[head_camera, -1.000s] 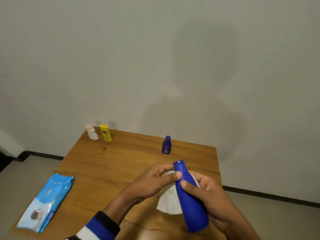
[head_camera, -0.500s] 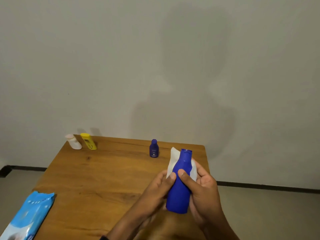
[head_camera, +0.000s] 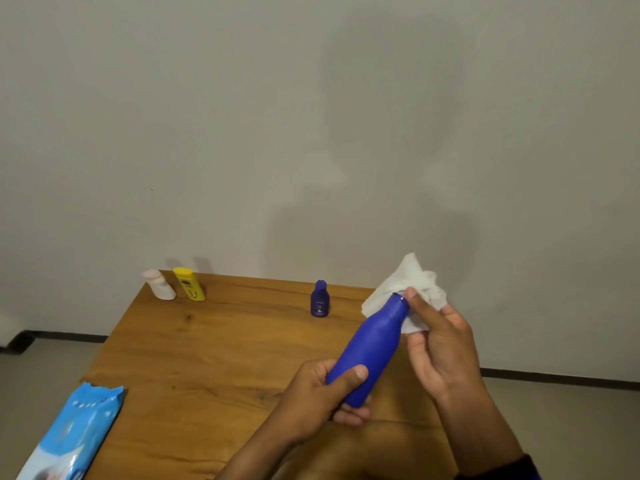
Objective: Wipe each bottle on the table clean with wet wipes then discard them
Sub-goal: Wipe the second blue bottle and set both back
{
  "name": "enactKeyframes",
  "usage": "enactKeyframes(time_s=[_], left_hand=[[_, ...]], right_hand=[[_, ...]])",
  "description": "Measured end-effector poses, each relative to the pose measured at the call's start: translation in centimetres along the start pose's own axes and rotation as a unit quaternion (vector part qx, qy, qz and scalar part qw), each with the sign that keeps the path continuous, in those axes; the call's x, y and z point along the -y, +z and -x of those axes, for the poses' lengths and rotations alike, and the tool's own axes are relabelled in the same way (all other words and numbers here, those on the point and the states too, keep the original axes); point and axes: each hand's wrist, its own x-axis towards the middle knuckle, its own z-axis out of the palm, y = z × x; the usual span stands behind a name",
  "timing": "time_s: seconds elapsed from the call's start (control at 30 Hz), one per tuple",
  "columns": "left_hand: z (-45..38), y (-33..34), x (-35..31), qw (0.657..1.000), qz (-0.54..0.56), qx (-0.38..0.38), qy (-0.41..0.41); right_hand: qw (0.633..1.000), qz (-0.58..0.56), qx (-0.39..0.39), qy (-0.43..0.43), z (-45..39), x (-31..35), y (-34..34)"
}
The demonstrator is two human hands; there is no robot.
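My left hand (head_camera: 322, 398) grips the base of a tall blue bottle (head_camera: 372, 344), tilted with its cap up and to the right, above the wooden table (head_camera: 214, 358). A crumpled white wet wipe (head_camera: 420, 284) is pinched in my right hand (head_camera: 440, 344) and pressed against the bottle's cap. On the table stand a small dark blue bottle (head_camera: 319, 299) at the back middle, plus a yellow bottle (head_camera: 189, 284) and a white bottle (head_camera: 159, 285) at the back left corner.
A blue pack of wet wipes (head_camera: 74, 434) lies at the table's front left edge. A plain wall rises right behind the table. Grey floor shows to the left and right of the table.
My left hand slid down to the bottle's base and tilted it rightward. My right hand left the bottle's body and lifted the wipe up to the cap.
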Motion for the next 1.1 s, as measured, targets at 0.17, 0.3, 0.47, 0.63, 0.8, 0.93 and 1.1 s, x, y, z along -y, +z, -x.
enactKeyframes(time_s=[0.17,0.3,0.47,0.63,0.8,0.93,1.1], left_hand=[[-1.0,-1.9,-0.4,0.999,0.013,-0.015,0.027],[-2.2,-2.8,-1.1,0.993,-0.104,0.052,0.033],[-4.1,-2.8,-0.8,0.963,-0.258,0.069,0.045],[-6.5,-2.5,-2.9,0.960,-0.250,0.013,0.127],[-8.8,-1.6,-4.9,0.925,-0.332,0.069,0.172],[-10.6,-1.5,-5.7,0.894,-0.397,0.082,0.190],[-14.3,-2.5,-6.4,0.886,-0.413,0.010,0.212]], right_hand=[[0.994,0.061,-0.081,-0.040,-0.6,1.9,-1.3],[0.923,0.368,0.109,0.012,1.0,-0.9,-2.3],[0.834,0.543,0.089,-0.027,1.1,-3.1,-4.5],[0.771,0.630,0.089,-0.043,0.1,-3.8,-6.5],[0.779,0.617,0.074,-0.082,-1.8,-4.7,-6.7],[0.789,0.599,0.054,-0.124,-3.4,-5.0,-6.3],[0.867,0.471,-0.072,-0.143,-4.9,-3.6,-6.5]])
